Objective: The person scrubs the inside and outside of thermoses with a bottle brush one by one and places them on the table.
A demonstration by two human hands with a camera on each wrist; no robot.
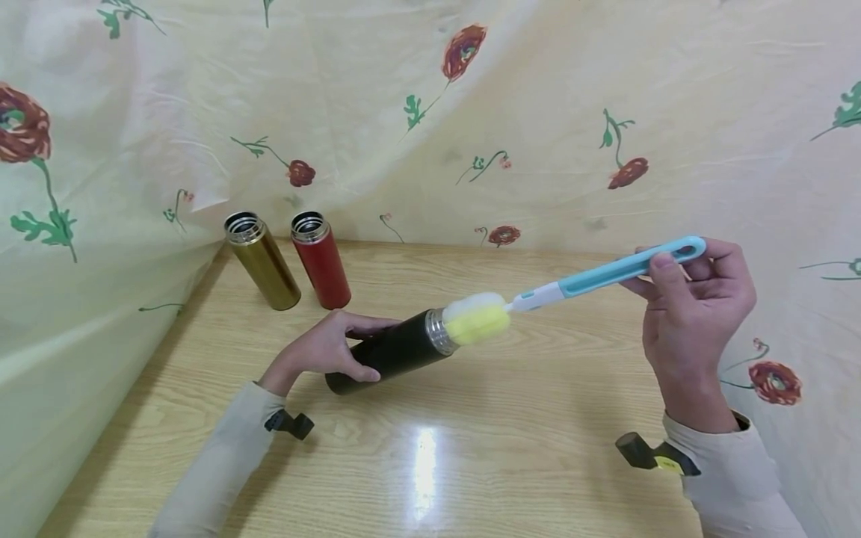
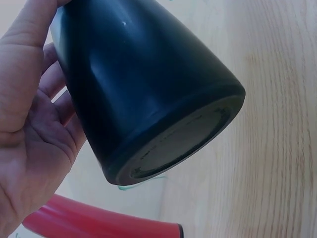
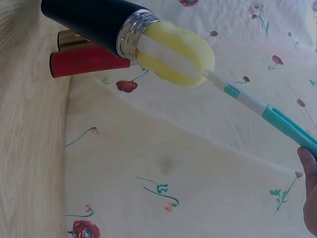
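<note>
My left hand (image 1: 339, 346) grips a black thermos bottle (image 1: 397, 350) around its body. The bottle is tilted, its steel mouth facing right and its round base showing in the left wrist view (image 2: 178, 141). In my right hand (image 1: 699, 306) is the blue handle of a bottle brush (image 1: 605, 275), pinched between thumb and fingers near the looped end. The brush's yellow and white sponge head (image 3: 173, 52) sits at the bottle's mouth, with much of the sponge showing outside. Any part of the sponge inside the neck is hidden.
A gold bottle (image 1: 265, 265) and a red bottle (image 1: 323, 261), both lidless, stand upright at the back left of the wooden table (image 1: 525, 448). Behind the table hangs a cream cloth with printed flowers (image 1: 377, 97), which also runs along both sides.
</note>
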